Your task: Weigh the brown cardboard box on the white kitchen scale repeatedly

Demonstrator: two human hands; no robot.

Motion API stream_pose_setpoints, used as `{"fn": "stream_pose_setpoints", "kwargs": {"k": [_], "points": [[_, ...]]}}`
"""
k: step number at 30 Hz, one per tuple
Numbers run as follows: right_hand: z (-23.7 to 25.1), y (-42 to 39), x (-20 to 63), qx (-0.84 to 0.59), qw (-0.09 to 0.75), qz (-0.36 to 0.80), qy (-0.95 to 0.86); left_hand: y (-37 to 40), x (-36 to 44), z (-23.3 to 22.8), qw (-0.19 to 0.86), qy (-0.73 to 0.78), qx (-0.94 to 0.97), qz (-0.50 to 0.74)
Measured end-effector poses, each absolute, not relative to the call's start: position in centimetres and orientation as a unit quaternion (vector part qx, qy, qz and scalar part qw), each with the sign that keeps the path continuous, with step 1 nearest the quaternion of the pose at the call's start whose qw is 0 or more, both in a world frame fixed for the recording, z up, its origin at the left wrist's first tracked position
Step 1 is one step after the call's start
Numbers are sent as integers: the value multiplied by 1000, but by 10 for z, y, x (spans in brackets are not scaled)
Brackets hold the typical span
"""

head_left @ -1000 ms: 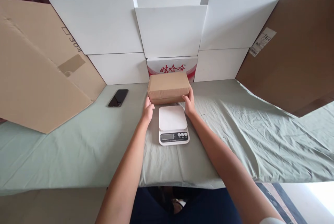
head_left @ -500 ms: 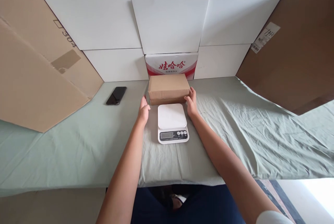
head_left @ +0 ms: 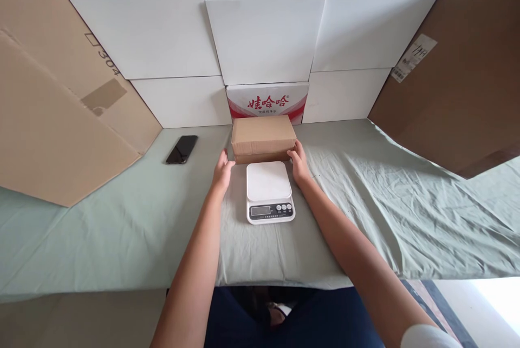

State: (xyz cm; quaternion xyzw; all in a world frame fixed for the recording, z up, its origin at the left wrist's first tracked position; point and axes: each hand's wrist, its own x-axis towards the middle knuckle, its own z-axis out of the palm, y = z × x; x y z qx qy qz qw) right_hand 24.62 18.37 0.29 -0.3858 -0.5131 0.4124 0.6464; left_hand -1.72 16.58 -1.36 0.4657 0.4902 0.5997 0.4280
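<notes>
Both our hands flank brown carton (head_left: 264, 137) behind scale (head_left: 270, 192) on green cloth (head_left: 385, 212). Left hand (head_left: 222, 170) spread, fingertips at lower corner; right hand (head_left: 299, 163) flat against right side. We judge grasp forming; lift needs even squeeze.

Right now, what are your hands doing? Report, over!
Left hand open at the cardboard box, left end. Right hand open, touching its right end. Box on the cloth, behind the scale. Phone off left.

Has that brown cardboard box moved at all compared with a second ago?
Yes. The brown box was lifted, covering the lower part of the red-lettered carton; now it sits lower on the cloth, just behind the scale, hands flanking it.
</notes>
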Motion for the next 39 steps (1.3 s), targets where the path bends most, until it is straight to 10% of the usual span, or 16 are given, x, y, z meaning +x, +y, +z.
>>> {"fn": "stream_pose_setpoints", "kwargs": {"k": [39], "points": [[23,42,244,-419,663,300,-543,9,11,9,440,431,510,600]]}}
